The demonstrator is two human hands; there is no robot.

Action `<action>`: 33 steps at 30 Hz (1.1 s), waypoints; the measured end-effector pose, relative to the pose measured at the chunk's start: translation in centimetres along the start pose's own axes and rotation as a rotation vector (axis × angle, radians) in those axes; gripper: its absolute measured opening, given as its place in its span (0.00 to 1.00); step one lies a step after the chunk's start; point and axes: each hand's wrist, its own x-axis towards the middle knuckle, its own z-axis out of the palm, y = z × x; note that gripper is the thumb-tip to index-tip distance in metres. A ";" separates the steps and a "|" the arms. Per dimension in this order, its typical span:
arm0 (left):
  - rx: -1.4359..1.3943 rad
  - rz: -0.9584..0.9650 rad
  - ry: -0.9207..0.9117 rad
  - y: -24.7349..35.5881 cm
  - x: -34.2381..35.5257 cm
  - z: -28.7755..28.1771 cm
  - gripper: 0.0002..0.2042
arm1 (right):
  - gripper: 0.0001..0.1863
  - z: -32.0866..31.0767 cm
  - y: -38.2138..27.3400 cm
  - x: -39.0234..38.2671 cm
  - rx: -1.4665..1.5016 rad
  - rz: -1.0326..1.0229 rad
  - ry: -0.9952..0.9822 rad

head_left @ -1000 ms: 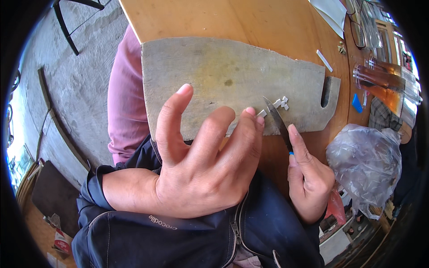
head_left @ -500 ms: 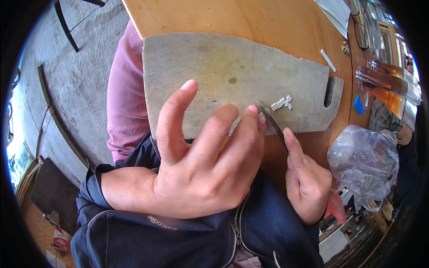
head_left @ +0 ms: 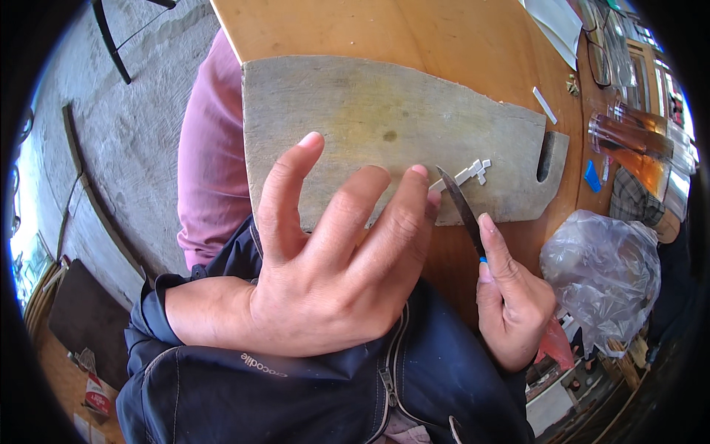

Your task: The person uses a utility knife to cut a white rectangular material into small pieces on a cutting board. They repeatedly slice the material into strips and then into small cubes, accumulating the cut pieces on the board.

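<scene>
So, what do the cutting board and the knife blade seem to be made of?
The cutting board looks like bare, unvarnished wood: grey, worn, stained matte surface. The knife blade, held by the right hand, appears to be dark metal with a dull sheen; its handle is mostly hidden. The left hand steadies small pale pieces.

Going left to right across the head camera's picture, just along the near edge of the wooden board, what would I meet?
Left hand → small pale pieces on the wooden cutting board → knife blade → right hand → clear plastic bag.
</scene>
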 end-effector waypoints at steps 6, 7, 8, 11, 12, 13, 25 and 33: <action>-0.030 -0.014 0.009 0.1 -0.1 0.1 0.21 | 0.31 0.0 -0.3 0.2 -0.003 0.033 -0.061; -0.031 -0.015 0.006 0.1 -0.1 0.1 0.21 | 0.32 0.0 -0.3 0.2 -0.005 0.036 -0.064; -0.030 -0.010 0.004 0.1 -0.1 0.1 0.21 | 0.32 0.0 -0.3 0.2 -0.005 0.040 -0.062; -0.040 -0.007 0.005 0.1 0.0 0.1 0.22 | 0.37 0.5 -0.3 0.0 -0.013 0.028 -0.012; -0.045 -0.005 0.006 0.1 0.0 0.1 0.22 | 0.41 1.0 -0.3 0.0 -0.020 0.010 0.033; -0.051 -0.003 0.008 0.0 0.0 0.1 0.22 | 0.45 1.3 -0.3 0.1 -0.027 -0.008 0.079; -0.045 -0.025 0.030 0.1 -0.2 0.2 0.22 | 0.44 0.9 0.3 0.1 0.037 -0.061 0.048; -0.020 0.008 0.014 -0.3 0.1 0.0 0.24 | 0.43 1.4 -0.3 0.2 -0.027 -0.026 0.070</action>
